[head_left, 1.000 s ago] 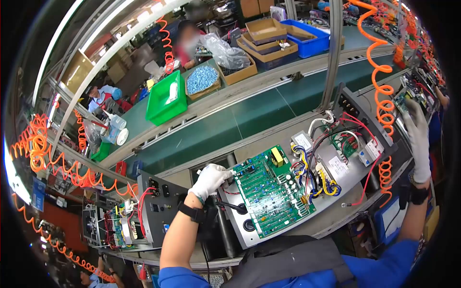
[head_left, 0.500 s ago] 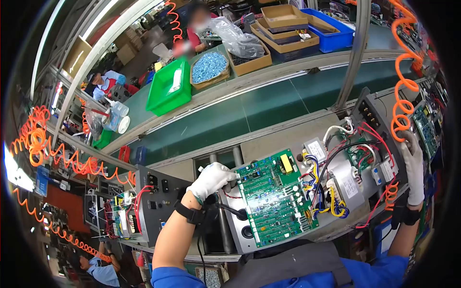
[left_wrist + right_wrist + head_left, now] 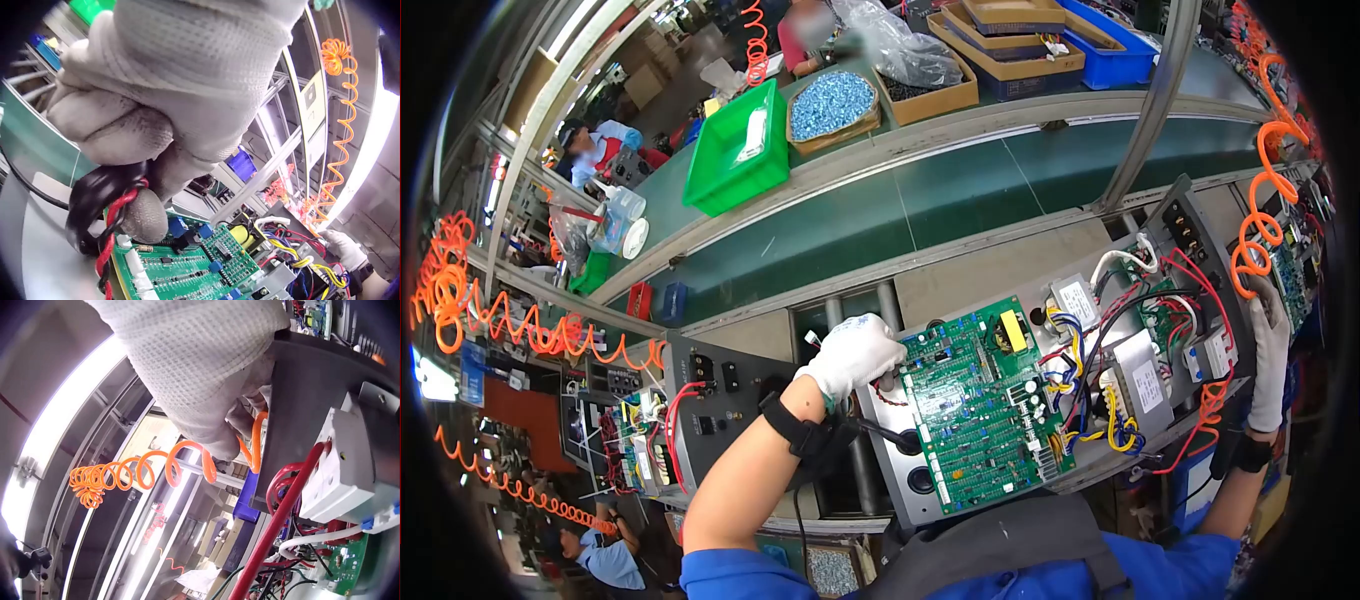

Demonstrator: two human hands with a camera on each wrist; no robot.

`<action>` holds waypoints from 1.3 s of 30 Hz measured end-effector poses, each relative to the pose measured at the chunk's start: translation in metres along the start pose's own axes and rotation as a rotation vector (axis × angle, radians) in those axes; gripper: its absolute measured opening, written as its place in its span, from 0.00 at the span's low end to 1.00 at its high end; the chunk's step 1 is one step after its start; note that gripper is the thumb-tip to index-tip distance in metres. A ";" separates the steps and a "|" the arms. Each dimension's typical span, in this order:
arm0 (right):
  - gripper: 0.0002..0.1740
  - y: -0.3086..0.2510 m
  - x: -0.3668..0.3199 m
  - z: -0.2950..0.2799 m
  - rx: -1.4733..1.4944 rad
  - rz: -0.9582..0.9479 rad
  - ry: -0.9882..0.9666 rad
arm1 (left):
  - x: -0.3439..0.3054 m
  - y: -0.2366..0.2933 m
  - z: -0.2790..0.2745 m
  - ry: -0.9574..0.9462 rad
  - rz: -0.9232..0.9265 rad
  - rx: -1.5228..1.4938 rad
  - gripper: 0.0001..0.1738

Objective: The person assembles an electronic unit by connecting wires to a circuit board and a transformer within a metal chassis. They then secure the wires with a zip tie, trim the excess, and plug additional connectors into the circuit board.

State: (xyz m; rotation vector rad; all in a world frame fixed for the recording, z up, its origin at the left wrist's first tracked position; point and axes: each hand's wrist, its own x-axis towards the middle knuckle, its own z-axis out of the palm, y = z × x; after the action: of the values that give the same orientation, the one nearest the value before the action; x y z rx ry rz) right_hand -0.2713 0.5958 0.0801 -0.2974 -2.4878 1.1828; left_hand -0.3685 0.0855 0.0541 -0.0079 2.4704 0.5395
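My gloved left hand [image 3: 855, 355] is at the left edge of a green circuit board [image 3: 975, 410] mounted on a metal chassis. In the left wrist view its thumb and fingers pinch twisted red and black wires [image 3: 111, 228], with a thick black cable [image 3: 84, 209] looping beside them. A small white connector [image 3: 812, 338] sticks out past that hand. My gloved right hand [image 3: 1268, 350] lies along the outer side of the chassis's dark end panel [image 3: 312, 394]. Some of its fingers are hidden behind the panel edge; I cannot tell whether they grip it.
An orange coiled hose [image 3: 1260, 235] hangs right at the right fingers. To the left stands a second chassis with a dark panel [image 3: 725, 400]. Beyond the green conveyor [image 3: 960, 205] are a green bin [image 3: 740, 160], a bag of blue parts [image 3: 830, 105] and cardboard boxes [image 3: 1005, 70].
My right hand has come down from the boards at far right to the end panel. The left hand stays at the board's left edge. The head view has shifted.
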 end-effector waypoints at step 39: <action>0.26 0.036 0.006 -0.003 -0.067 -0.142 0.014 | -0.077 -0.062 0.089 0.822 0.252 -1.032 0.13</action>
State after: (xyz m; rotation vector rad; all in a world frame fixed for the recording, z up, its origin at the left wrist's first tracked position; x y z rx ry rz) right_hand -0.2748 0.6223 0.0557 -0.1431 -2.4943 1.0388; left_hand -0.2473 0.0532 0.0084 -0.4000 2.5896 2.2133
